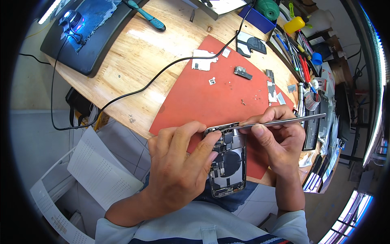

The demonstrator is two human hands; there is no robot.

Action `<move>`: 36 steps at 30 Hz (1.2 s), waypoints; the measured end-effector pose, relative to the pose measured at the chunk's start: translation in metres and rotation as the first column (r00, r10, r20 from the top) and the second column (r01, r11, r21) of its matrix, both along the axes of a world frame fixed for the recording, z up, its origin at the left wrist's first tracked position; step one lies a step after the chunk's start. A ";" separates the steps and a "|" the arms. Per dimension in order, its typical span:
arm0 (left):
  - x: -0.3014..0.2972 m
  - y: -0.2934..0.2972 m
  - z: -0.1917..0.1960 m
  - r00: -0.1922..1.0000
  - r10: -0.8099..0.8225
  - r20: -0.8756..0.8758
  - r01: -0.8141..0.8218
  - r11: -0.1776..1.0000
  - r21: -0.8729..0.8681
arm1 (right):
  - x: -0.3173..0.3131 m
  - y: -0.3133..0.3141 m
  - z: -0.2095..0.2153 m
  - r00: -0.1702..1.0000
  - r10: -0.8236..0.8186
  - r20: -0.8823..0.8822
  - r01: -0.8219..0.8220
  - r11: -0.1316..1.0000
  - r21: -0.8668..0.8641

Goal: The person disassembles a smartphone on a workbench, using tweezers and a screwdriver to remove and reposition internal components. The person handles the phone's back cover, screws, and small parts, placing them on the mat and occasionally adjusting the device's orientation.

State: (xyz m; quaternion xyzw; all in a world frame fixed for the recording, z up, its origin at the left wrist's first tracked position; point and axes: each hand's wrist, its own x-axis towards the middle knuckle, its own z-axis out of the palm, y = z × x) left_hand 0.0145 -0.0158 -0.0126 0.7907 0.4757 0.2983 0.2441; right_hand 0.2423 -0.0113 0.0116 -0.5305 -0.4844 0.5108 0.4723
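An opened smartphone (225,162), its back off and inner parts bare, is held over the near edge of the red mat (195,97). Round its upper left corner closes my left hand (178,162), with thumb and forefinger on the frame. My right hand (280,140) pinches slim grey metal tweezers (300,119) between thumb and fingers. Their tip meets the phone's upper edge, near the small parts there; what exactly it touches is too small to tell. The right fingers rest close to the phone's upper right corner.
On the mat lie metal shield plates (203,61), a small black module (243,72) and tiny screws (243,102). A black cable (162,69) crosses the wooden table (122,77). At the right stands a tray of tools (284,44); a teal-handled tool (148,17) lies at the far left.
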 end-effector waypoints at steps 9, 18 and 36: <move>0.001 0.000 0.002 1.000 -0.003 0.022 0.003 1.000 -0.021 | 0.011 0.001 0.001 1.000 0.003 -0.002 -0.003 0.992 0.127; 0.002 0.000 0.003 1.000 -0.007 0.004 0.007 1.000 -0.009 | 0.007 0.002 0.004 0.995 0.082 0.053 -0.084 0.996 0.033; 0.003 0.000 0.001 1.000 0.004 0.005 -0.004 1.000 0.007 | 0.008 0.005 0.004 0.940 0.231 0.249 -0.265 0.958 0.110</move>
